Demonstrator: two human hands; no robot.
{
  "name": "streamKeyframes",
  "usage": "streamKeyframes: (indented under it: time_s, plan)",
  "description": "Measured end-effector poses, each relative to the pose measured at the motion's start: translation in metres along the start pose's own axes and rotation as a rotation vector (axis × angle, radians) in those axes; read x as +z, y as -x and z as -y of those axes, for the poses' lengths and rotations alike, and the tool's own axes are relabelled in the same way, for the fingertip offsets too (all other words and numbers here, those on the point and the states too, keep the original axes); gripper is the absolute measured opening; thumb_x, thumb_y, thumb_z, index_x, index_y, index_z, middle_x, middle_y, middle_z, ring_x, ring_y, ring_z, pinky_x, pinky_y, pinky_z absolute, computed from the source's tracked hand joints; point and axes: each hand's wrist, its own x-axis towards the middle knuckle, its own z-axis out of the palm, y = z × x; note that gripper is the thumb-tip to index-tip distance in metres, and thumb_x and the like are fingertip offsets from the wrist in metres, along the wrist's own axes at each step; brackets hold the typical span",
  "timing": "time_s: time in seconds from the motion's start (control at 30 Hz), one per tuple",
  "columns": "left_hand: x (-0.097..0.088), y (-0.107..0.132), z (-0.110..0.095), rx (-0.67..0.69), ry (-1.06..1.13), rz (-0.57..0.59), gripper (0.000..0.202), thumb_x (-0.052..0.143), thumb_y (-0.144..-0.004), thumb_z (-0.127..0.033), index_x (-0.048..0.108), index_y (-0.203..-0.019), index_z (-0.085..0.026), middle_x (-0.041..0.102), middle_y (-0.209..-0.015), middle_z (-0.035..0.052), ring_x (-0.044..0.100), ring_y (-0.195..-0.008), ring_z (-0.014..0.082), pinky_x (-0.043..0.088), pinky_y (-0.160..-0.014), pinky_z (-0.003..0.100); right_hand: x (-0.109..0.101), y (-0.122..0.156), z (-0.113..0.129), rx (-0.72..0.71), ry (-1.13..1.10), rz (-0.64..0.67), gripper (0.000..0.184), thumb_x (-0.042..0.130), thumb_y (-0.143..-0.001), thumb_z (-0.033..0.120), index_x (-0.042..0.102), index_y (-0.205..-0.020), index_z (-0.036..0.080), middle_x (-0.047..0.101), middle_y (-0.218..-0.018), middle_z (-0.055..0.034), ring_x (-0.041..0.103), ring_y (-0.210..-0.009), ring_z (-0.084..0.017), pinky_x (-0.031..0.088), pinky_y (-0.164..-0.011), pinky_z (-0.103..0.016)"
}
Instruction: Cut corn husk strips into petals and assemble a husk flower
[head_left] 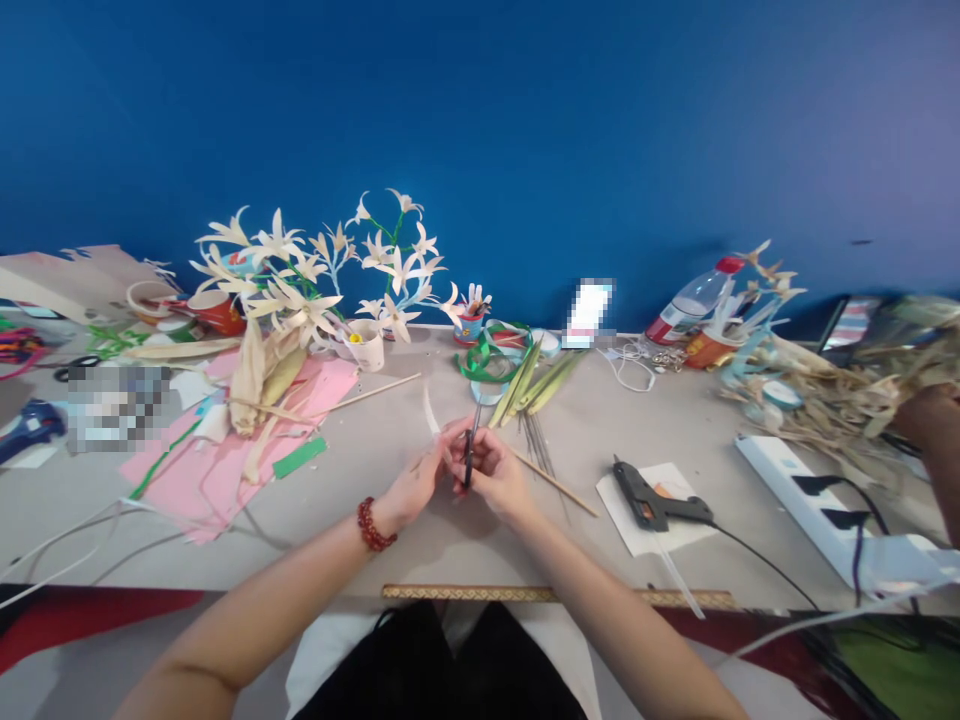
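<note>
My left hand (420, 482), with a red bead bracelet at the wrist, pinches a thin pale strip (430, 408) that curves up and away from the fingers. My right hand (501, 478) is closed around dark-handled scissors (470, 455), blades pointing away from me. Both hands meet over the middle of the table, fingertips close together. Just beyond them lie green pointed leaves (517, 380), thin wires (536, 445) and a wooden stick (562, 485). Whether the blades touch the strip is hard to see.
A black glue gun (652, 500) rests on white paper at right, near a power strip (795, 500). Pale handmade flowers (300, 270) stand left, behind pink paper (180, 480) and corn husks (259, 385). A bottle (690, 300) stands at back. Another person's hand (930, 430) shows far right.
</note>
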Motion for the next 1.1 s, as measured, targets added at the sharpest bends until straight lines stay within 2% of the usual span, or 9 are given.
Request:
streamKeyframes:
  time_s: [0.1,0.23,0.4,0.47,0.57,0.63,0.7,0.83,1.1]
  plan:
    - [0.001,0.002,-0.007,0.026,-0.040,-0.030,0.047,0.052,-0.089,-0.049,0.056,-0.127,-0.023,0.067,-0.112,0.0080,0.064,-0.089,0.0208,0.051,-0.077,0.031,-0.001,0.000,0.004,-0.009,-0.015,-0.035,0.037,0.081,-0.069,0.033,0.049,-0.083,0.022,0.061,-0.079,0.0040,0.058,-0.047,-0.008,0.049,-0.041,-0.019]
    - [0.000,0.002,-0.018,0.077,-0.075,-0.041,0.027,0.064,-0.084,-0.038,0.059,-0.103,-0.020,0.065,-0.087,0.0017,0.061,-0.075,0.0153,0.050,-0.068,0.027,-0.002,0.000,0.008,0.008,-0.020,-0.058,0.039,0.082,-0.067,0.031,0.048,-0.081,0.021,0.061,-0.077,0.0047,0.058,-0.046,-0.007,0.049,-0.042,-0.019]
    - [-0.007,0.000,-0.025,0.059,-0.158,-0.046,0.020,0.068,-0.081,-0.034,0.063,-0.084,-0.015,0.062,-0.076,0.0006,0.057,-0.073,0.0132,0.045,-0.071,0.025,-0.006,-0.003,0.008,0.026,-0.005,-0.082,0.040,0.083,-0.065,0.030,0.048,-0.082,0.021,0.063,-0.074,0.0044,0.058,-0.043,-0.008,0.043,-0.036,-0.016]
    - [-0.010,-0.001,-0.025,0.021,-0.105,-0.041,0.017,0.070,-0.079,-0.030,0.065,-0.082,-0.014,0.063,-0.076,0.0007,0.056,-0.073,0.0120,0.044,-0.072,0.024,-0.007,-0.004,0.009,0.031,0.005,-0.102,0.040,0.082,-0.065,0.030,0.048,-0.084,0.021,0.064,-0.073,0.0045,0.058,-0.043,-0.008,0.041,-0.035,-0.016]
    - [-0.015,-0.005,-0.025,-0.015,0.102,-0.099,0.013,0.072,-0.077,-0.025,0.066,-0.082,-0.014,0.065,-0.075,-0.0006,0.057,-0.069,0.0093,0.046,-0.071,0.022,-0.007,-0.004,0.011,0.081,0.050,-0.142,0.038,0.079,-0.069,0.035,0.048,-0.087,0.021,0.063,-0.071,0.0053,0.055,-0.039,-0.006,0.038,-0.034,-0.015]
    - [-0.019,-0.009,-0.024,-0.019,0.265,-0.164,0.014,0.075,-0.074,-0.023,0.067,-0.082,-0.014,0.067,-0.077,-0.0002,0.059,-0.068,0.0088,0.048,-0.070,0.023,-0.006,-0.002,0.011,0.155,0.104,-0.096,0.038,0.075,-0.072,0.042,0.047,-0.084,0.020,0.063,-0.067,0.0054,0.050,-0.035,-0.004,0.033,-0.032,-0.014]
    - [-0.022,-0.013,-0.024,0.001,0.393,-0.229,0.015,0.077,-0.072,-0.021,0.067,-0.081,-0.014,0.068,-0.078,0.0008,0.061,-0.068,0.0094,0.050,-0.069,0.023,-0.004,0.001,0.009,0.223,0.147,0.002,0.041,0.071,-0.074,0.051,0.045,-0.082,0.020,0.063,-0.063,0.0048,0.046,-0.033,-0.004,0.027,-0.031,-0.014]
    - [-0.026,-0.017,-0.024,0.070,0.488,-0.308,0.016,0.079,-0.070,-0.021,0.068,-0.080,-0.016,0.070,-0.079,-0.0003,0.063,-0.071,0.0092,0.051,-0.066,0.021,0.001,0.005,0.003,0.293,0.173,0.156,0.048,0.065,-0.074,0.061,0.043,-0.084,0.021,0.066,-0.065,0.0027,0.045,-0.032,-0.005,0.024,-0.031,-0.016]
    - [-0.017,-0.013,-0.022,0.083,0.490,-0.297,0.013,0.078,-0.070,-0.019,0.070,-0.079,-0.015,0.070,-0.077,0.0003,0.062,-0.069,0.0088,0.051,-0.067,0.021,0.000,0.002,-0.005,0.265,0.197,0.161,0.048,0.066,-0.074,0.063,0.044,-0.083,0.021,0.064,-0.062,0.0034,0.041,-0.032,-0.004,0.025,-0.033,-0.018]
